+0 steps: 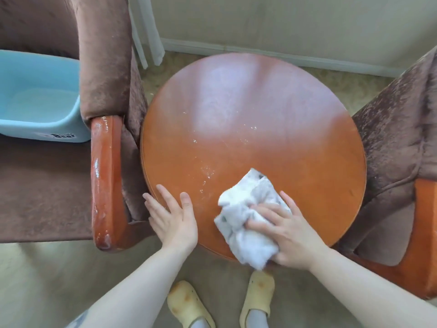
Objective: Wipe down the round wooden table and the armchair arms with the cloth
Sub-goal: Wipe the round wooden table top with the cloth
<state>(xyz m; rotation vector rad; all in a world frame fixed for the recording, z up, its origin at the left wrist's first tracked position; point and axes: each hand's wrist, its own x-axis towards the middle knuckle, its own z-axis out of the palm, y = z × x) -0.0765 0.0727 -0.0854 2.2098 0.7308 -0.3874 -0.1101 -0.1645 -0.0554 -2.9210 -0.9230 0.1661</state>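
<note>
The round wooden table [255, 129] fills the middle of the view, its orange-brown top streaked with wet marks and droplets. My right hand [287, 229] presses a crumpled white cloth [243, 216] onto the table's near edge, fingers spread over it. My left hand [173, 215] lies flat on the near left rim, fingers apart, holding nothing. A glossy wooden armchair arm [105, 176] runs along the table's left side and looks wet. Another armchair arm [425, 223] shows at the right edge.
A light blue tub [40, 98] holding water sits on the brown seat of the left armchair [42, 190]. A second brown armchair [399, 138] stands on the right. A curtain [146, 29] and wall lie behind. My yellow slippers [186, 304] stand on the carpet.
</note>
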